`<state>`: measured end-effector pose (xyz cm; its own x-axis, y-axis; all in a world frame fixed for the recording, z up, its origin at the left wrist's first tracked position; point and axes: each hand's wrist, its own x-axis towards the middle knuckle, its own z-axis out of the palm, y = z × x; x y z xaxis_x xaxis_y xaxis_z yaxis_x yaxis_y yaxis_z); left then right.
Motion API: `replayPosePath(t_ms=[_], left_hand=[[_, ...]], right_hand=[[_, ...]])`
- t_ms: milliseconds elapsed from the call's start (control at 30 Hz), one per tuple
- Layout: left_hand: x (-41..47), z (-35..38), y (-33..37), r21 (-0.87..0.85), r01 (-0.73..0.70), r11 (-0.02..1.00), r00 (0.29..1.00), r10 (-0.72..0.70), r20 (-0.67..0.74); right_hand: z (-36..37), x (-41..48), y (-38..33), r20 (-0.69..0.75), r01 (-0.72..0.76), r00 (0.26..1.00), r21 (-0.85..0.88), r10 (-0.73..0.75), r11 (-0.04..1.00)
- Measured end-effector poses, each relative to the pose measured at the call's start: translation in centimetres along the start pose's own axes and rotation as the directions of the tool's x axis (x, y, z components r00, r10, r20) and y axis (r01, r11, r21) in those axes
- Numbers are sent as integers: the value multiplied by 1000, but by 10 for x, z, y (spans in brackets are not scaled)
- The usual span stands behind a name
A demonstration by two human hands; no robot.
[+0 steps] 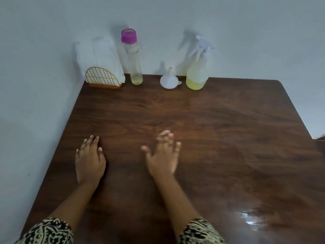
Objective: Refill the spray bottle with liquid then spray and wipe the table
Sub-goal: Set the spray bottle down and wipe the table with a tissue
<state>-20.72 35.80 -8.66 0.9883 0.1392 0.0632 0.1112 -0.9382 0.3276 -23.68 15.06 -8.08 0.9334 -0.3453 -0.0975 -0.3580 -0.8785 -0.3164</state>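
spray bottle [197, 67] upright at far edge of desk [211, 120], part-full of yellow liquid; its white head is hard to make out against wall [246, 32]. funnel [169, 81] just left of it. left hand [89, 161] and right hand [163, 155] well in front of it, fingers straight, empty; right one blurred.

Back edge of table [219, 131] crowded: napkin holder [103, 78], tall bottle w/ purple cap [134, 64], funnel [169, 80], spray bottle [197, 73] stood in row vs. wall. Holder & tall bottle nearly touched; wider gap btwn tall bottle & funnel; funnel just beside spray bottle. Walls closed rear & left. Open wood lay btwn row & left hand [90, 162], right hand [162, 156]; more room to right.
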Motion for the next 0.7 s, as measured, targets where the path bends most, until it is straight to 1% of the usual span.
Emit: replayPosePath(t_ms=[33, 67, 100, 133, 167, 200, 233, 300, 333, 367, 400, 433, 467, 500, 533, 567, 600, 633, 667, 700], left_hand=[[-1, -1, -2, -21, 5, 1000, 1000, -5, -7], [-3, -1, -3, -41, 11, 999, 1000, -11, -16], [-5, -2, -4, -58, 15, 998, 1000, -16, -23], [-7, -2, -5, -69, 15, 997, 999, -17, -27], [-10, -3, -6, -75, 9, 997, 999, -11, -30], [-14, -3, -6, -76, -5, 997, 999, 2, -33], [-18, -3, -5, -69, -19, 997, 999, 17, -33], [-29, -2, -3, -35, -32, 999, 999, 31, -26], [-34, -2, -1, -20, -24, 1000, 999, 24, -23], [-41, -1, 3, -8, -10, 1000, 1000, 9, -21], [-48, 0, 8, -2, 7, 1000, 1000, -7, -19], [-58, 1, 14, 1, 21, 1000, 1000, -21, -16], [-68, 2, 20, 0, 31, 1000, 999, -31, -16], [-79, 4, 26, -5, 37, 999, 999, -37, -15], [-91, 6, 32, -13, 42, 999, 999, -42, -16], [-103, 8, 38, -24, 47, 999, 999, -47, -17], [-115, 9, 43, -35, 52, 998, 998, -53, -17], [-126, 11, 48, -45, 60, 997, 998, -61, -16], [-135, 12, 52, -55, 69, 996, 997, -70, -14], [-143, 13, 57, -62, 75, 995, 997, -75, -10]], right_hand=[[3, -15, -24, 79, 147, 986, -12, -146, 989], [4, -30, -39, 172, 278, 948, -39, -267, 960], [4, -43, -42, 242, 359, 910, -51, -337, 932], [5, -52, -35, 253, 394, 896, -69, -366, 916], [4, -57, -19, 182, 387, 913, -93, -366, 917], [0, -60, 5, 105, 321, 945, -104, -311, 941], [-7, -61, 32, 52, 217, 976, -105, -212, 971], [-22, -57, 99, -42, 1, 999, -173, -8, 985], [-33, -56, 127, -34, -93, 996, -191, 88, 977], [-43, -58, 144, -6, -167, 986, -173, 168, 971], [-44, -61, 148, 2, -207, 978, -154, 209, 966], [-44, -66, 141, -3, -197, 980, -137, 199, 971], [-40, -74, 123, -6, -151, 988, -120, 151, 981], [-30, -85, 100, 17, -71, 997, -87, 73, 994], [-19, -99, 79, 33, 38, 999, -70, -36, 997], [-11, -114, 60, 62, 148, 988, -75, -143, 986], [-9, -127, 52, 104, 222, 971, -82, -214, 971], [-10, -132, 55, 141, 246, 962, -80, -234, 966], [-13, -131, 67, 131, 242, 964, -73, -231, 967], [-19, -128, 85, 114, 202, 974, -65, -194, 977]])
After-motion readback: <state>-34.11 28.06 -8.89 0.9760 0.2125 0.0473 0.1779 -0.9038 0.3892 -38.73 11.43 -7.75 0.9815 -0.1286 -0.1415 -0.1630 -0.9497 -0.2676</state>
